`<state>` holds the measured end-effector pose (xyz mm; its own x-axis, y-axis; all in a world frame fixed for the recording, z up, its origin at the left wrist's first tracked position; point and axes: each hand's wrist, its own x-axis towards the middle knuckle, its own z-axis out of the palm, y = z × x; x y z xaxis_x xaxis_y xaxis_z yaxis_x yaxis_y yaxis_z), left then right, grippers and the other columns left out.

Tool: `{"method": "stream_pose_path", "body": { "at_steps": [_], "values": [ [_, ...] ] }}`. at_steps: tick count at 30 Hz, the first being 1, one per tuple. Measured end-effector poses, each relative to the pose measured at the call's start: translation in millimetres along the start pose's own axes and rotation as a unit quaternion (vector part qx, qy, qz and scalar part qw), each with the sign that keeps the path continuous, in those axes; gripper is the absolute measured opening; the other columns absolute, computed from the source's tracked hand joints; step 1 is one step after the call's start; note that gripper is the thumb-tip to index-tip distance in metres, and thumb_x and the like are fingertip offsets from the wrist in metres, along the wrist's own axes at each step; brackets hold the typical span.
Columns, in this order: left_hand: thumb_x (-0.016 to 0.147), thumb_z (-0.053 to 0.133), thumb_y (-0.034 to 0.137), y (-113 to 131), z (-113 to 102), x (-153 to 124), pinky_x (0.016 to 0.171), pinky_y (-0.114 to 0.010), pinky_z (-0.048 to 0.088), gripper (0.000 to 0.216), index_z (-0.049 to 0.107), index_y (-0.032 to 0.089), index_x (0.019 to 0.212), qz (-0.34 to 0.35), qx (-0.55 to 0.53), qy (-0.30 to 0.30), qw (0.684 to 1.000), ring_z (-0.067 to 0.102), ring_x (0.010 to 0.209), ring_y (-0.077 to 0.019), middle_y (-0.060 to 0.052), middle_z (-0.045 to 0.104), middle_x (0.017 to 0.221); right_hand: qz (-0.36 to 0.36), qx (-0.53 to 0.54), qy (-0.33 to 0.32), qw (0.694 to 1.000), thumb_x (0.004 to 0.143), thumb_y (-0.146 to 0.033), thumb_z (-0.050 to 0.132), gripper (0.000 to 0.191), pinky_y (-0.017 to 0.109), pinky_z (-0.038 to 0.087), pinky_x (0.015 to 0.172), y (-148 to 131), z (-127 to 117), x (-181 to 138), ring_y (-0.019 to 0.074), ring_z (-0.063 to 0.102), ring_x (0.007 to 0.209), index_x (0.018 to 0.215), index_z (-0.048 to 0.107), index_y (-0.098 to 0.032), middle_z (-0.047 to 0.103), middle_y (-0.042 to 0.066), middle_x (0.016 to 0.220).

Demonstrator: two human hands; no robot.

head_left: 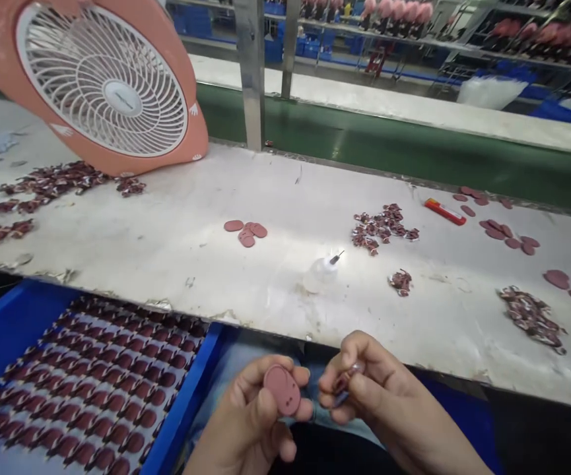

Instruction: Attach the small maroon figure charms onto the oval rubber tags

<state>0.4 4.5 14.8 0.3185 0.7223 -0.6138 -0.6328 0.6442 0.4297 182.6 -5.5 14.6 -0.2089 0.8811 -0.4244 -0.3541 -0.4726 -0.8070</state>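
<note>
My left hand point(260, 412) is closed around a flat oval reddish-brown disc point(281, 390), its face with small dark holes turned up. Close beside it, my right hand point(371, 389) pinches a small maroon piece with a pale edge point(347, 382); the fingers partly cover it, so its exact kind is unclear. Both hands are in front of the table's near edge, over my lap. On the table beyond them lies a translucent bottle with a thin needle tip point(322, 272). A few similar oval discs point(247, 231) lie left of the bottle, and small maroon pieces point(383, 227) are heaped to its right.
An orange fan point(193, 125) stands at the back left beside more maroon pieces point(52, 181). A blue tray point(206, 369) with rows of finished-looking maroon parts is at lower left. A red cutter point(444, 211) and more discs point(507, 234) lie at right. A metal post point(250, 79) rises behind.
</note>
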Motion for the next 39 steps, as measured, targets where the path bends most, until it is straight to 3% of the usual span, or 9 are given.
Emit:
{"method": "stream_pose_path", "body": {
  "at_steps": [3,7,10,13,17,21,26,39],
  "values": [
    [0.061,0.087,0.038,-3,-6,-1,0.049,-0.018,0.048,0.033,0.076,0.020,0.086,-0.019,0.005,-0.004,1.000,0.067,0.070,-0.0146,-0.006,0.072,0.087,-0.006,-0.008,-0.005,1.000,0.089,-0.043,0.070,0.020,0.019,0.053,0.071,5,2,3,0.0096,0.065,0.079,0.099,0.063,-0.027,0.070,-0.001,0.090],
    [0.062,0.086,0.039,-5,-12,-1,0.049,-0.018,0.044,0.033,0.076,0.019,0.087,-0.019,0.014,0.005,1.000,0.066,0.075,-0.0169,-0.008,0.071,0.088,0.002,-0.070,-0.026,0.997,0.094,-0.040,0.065,0.026,0.022,0.056,0.077,-1,-6,3,0.0128,0.067,0.088,0.117,0.065,-0.030,0.070,0.003,0.103],
    [0.063,0.086,0.039,-7,-14,-1,0.046,-0.016,0.042,0.033,0.076,0.019,0.087,-0.019,0.018,-0.002,1.000,0.065,0.073,-0.0157,-0.008,0.071,0.087,-0.023,-0.127,-0.024,0.991,0.093,-0.039,0.065,0.019,0.025,0.058,0.080,-11,-4,2,0.0168,0.068,0.093,0.110,0.069,-0.031,0.071,0.004,0.106],
    [0.063,0.086,0.039,-9,-15,-1,0.045,-0.015,0.044,0.032,0.077,0.019,0.087,-0.020,0.013,-0.015,1.000,0.064,0.070,-0.0142,-0.006,0.070,0.083,-0.102,-0.206,-0.033,0.973,0.090,-0.031,0.068,0.014,0.024,0.058,0.079,-20,1,4,0.0173,0.069,0.092,0.103,0.073,-0.034,0.072,0.003,0.101],
    [0.062,0.086,0.039,-11,-15,0,0.045,-0.013,0.047,0.029,0.078,0.021,0.082,-0.015,0.003,-0.052,0.999,0.061,0.065,-0.0113,-0.001,0.067,0.070,-0.179,-0.293,-0.080,0.936,0.088,-0.021,0.069,0.022,0.025,0.058,0.068,-28,7,7,0.0158,0.067,0.078,0.104,0.074,-0.036,0.067,0.003,0.090],
    [0.062,0.086,0.041,-13,-16,2,0.045,-0.012,0.048,0.029,0.078,0.020,0.081,-0.015,0.000,-0.053,0.999,0.062,0.064,-0.0109,0.000,0.065,0.064,-0.217,-0.300,-0.101,0.923,0.091,-0.018,0.066,0.026,0.022,0.057,0.068,-29,11,9,0.0135,0.067,0.079,0.108,0.071,-0.037,0.070,-0.001,0.089],
    [0.060,0.087,0.040,-13,-18,2,0.044,-0.012,0.049,0.032,0.077,0.018,0.081,-0.035,-0.005,-0.053,0.998,0.064,0.061,-0.0101,0.001,0.067,0.062,-0.222,-0.344,-0.116,0.905,0.093,-0.020,0.064,0.027,0.025,0.055,0.073,-31,12,12,0.0134,0.068,0.080,0.111,0.066,-0.040,0.072,-0.004,0.089],
    [0.064,0.085,0.039,-15,-23,4,0.046,-0.011,0.051,0.025,0.076,0.018,0.075,-0.039,-0.011,-0.061,0.997,0.064,0.060,-0.0084,0.001,0.070,0.065,-0.265,-0.441,-0.189,0.836,0.094,-0.018,0.063,0.018,0.022,0.054,0.072,-42,16,16,0.0125,0.068,0.077,0.110,0.065,-0.027,0.073,-0.003,0.086]
  ]
}}
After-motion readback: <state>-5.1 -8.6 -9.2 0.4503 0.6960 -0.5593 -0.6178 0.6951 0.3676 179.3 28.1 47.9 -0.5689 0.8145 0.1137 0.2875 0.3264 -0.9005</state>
